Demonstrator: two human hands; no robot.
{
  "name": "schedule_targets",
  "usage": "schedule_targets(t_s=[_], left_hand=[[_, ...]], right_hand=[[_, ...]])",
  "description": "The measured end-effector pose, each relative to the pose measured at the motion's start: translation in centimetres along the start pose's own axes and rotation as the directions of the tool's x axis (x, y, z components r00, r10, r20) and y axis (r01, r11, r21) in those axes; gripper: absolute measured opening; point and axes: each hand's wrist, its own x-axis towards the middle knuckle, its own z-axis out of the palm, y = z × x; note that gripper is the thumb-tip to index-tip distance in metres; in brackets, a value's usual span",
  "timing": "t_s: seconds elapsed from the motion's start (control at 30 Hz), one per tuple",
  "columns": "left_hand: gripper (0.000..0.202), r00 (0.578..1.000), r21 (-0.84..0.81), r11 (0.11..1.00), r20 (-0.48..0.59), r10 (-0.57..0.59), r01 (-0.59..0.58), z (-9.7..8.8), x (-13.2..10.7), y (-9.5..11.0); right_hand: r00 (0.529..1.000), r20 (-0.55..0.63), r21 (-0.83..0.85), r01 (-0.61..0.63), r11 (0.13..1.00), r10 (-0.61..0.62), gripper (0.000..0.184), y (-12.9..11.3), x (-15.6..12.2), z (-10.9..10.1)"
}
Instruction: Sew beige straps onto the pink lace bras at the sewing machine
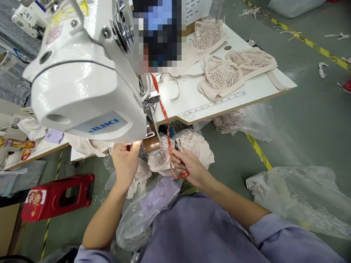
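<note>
White surface (188, 91) lies beyond the machine (87, 96). Red cord (165, 114) runs down to the right hand (190, 165), closed on a dark tool (177, 145) in front of lace cups (197, 143); whether the farther left hand (125, 163) grips anything is unclear.

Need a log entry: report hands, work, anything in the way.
Left hand at lower edge of sewing machine head. Right hand holding small dark item; red cord looping beneath. Machine head partly blocks view.

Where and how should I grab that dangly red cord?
Probably pinch the red cord midway, above the right hand, coming from the right: that thin stretch runs fairly straight, while the sewing machine crowds its left and the bottom loops by the hand.
</note>
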Motion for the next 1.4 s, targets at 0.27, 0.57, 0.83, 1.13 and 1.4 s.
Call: schedule_targets(t_s=[0.27,0.57,0.83,1.13,1.4], left_hand=[[0.026,0.999,0.049,0.999,-0.041,0.002,0.0,0.6,-0.2,0.4],[0.031,0.992,0.129,0.989,-0.095,0.082,-0.069,0.8,-0.4,0.2],[0.039,0.912,0.392,0.866,-0.136,0.387,-0.309,0.2,-0.1,-1.7],[0.029,0.391,0.18,0.349,0.331,0.859,-0.919,-1.1,-1.3,-3.0],[0.009,0.515,0.159,0.49,0.279,0.811,-0.857,-0.8,0.4,-3.2]], right_hand=[[0.957,0.035,-0.316,0.283,0.906,-0.287,0.027,-0.2,1.1,0.6],[0.505,0.497,-0.723,0.69,-0.015,-0.705,0.021,-2.6,6.6,3.5],[0.36,0.603,-0.697,0.672,-0.251,-0.712,0.025,-2.1,7.0,3.4],[0.824,0.526,-0.689,0.557,0.463,-0.209,0.029,-2.9,-0.6,-1.2],[0.975,0.062,-0.309,0.221,0.925,-0.212,0.044,-5.3,-2.8,-7.0]])
